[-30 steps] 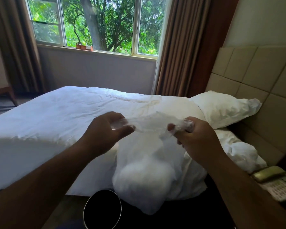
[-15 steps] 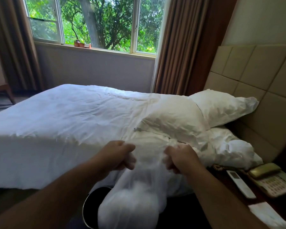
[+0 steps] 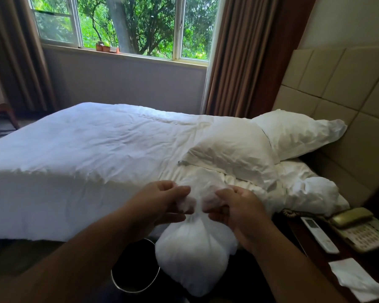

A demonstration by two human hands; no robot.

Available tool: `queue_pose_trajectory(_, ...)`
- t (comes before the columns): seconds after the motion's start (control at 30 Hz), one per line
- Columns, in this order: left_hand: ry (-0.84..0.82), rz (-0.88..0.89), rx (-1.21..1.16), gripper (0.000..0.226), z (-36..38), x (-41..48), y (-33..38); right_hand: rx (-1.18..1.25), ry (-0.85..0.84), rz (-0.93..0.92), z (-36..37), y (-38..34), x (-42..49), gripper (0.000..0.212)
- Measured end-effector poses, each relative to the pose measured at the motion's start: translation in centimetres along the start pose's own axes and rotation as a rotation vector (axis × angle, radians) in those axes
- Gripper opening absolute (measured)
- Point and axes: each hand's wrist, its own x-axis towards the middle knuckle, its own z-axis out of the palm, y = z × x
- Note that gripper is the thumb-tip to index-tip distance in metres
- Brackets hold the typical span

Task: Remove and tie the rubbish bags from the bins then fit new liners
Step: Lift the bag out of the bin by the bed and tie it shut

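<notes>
A white translucent rubbish bag (image 3: 194,256), full and rounded, hangs in front of the bed just above the floor. Its neck is gathered tight between my hands. My left hand (image 3: 162,203) pinches one loose end of the bag's top, and my right hand (image 3: 232,206) pinches the other end, both at the neck. Below and to the left stands a round dark bin (image 3: 120,278) with a shiny metal rim, its inside black and bare of any liner that I can see. The bag covers the bin's right side.
A bed with a white duvet (image 3: 92,154) and pillows (image 3: 293,132) fills the middle. On the dark bedside table at the right lie a telephone (image 3: 359,230), a white remote (image 3: 318,235) and a white paper (image 3: 352,278). A padded headboard (image 3: 337,88) rises behind.
My hands came down from chest height and closer together. The bag's wide top is now bunched into a tight neck, with one end in each hand.
</notes>
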Motion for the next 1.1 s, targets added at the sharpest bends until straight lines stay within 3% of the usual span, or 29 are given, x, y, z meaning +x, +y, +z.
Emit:
queue_pose_trajectory(0.13, 0.058, 0.121, 0.262, 0.025, -0.1, 0.6, 0.0, 0.007, -0.007, -0.028, 0.1, 0.0, 0.1, 0.020)
queue_pose_trajectory(0.27, 0.039, 0.109, 0.267, 0.026, 0.4, 0.9, 0.3, -0.081, -0.102, -0.062, 0.0, 0.9, 0.2, 0.019)
queue_pose_trajectory(0.4, 0.048, 0.145, 0.374, 0.022, 0.3, 1.2, 1.0, -0.440, -0.281, -0.260, -0.2, 1.9, -0.5, 0.033)
queue_pose_trajectory(0.47, 0.031, 0.151, 0.454, 0.021, 0.1, 1.3, 1.3, -0.618, -0.228, -0.346, 0.3, 2.4, -0.6, 0.037)
queue_pose_trajectory(0.6, 0.034, 0.197, 0.465, 0.032, -0.7, 1.1, 1.5, -0.741, 0.027, -0.444, 1.7, 2.9, 0.3, 0.011)
queue_pose_trajectory(0.67, 0.120, 0.246, 0.373, 0.039, -1.7, 1.2, 0.4, -0.712, 0.055, -0.417, 1.6, 2.9, 1.0, 0.018)
queue_pose_trajectory(0.73, 0.279, 0.346, 0.433, 0.031, -3.4, 1.3, -1.9, -0.564, 0.028, -0.355, 1.8, 2.8, 1.4, 0.018)
queue_pose_trajectory(0.77, 0.294, 0.354, 0.571, 0.045, -4.1, 1.2, -3.2, -0.453, -0.005, -0.319, 2.0, 2.9, 1.4, 0.015)
queue_pose_trajectory(0.83, 0.152, 0.296, 0.827, 0.104, -4.9, 1.1, -5.6, -0.226, -0.073, -0.250, 2.7, 3.2, 1.4, 0.008)
queue_pose_trajectory(0.87, 0.094, 0.303, 0.889, 0.118, -4.8, 1.1, -6.5, -0.146, -0.103, -0.223, 3.0, 3.0, 1.2, 0.009)
queue_pose_trajectory(0.9, 0.076, 0.351, 0.925, 0.116, -4.6, 1.1, -6.9, -0.074, -0.137, -0.196, 3.4, 2.6, 0.9, 0.012)
queue_pose_trajectory(1.0, 0.155, 0.627, 0.921, 0.060, -3.7, 1.7, -7.1, 0.088, -0.202, -0.193, 4.0, 1.5, 0.7, 0.026)
queue_pose_trajectory(1.1, 0.212, 0.740, 0.870, 0.032, -3.1, 2.0, -6.9, 0.055, -0.146, -0.265, 3.7, 0.5, 0.8, 0.024)
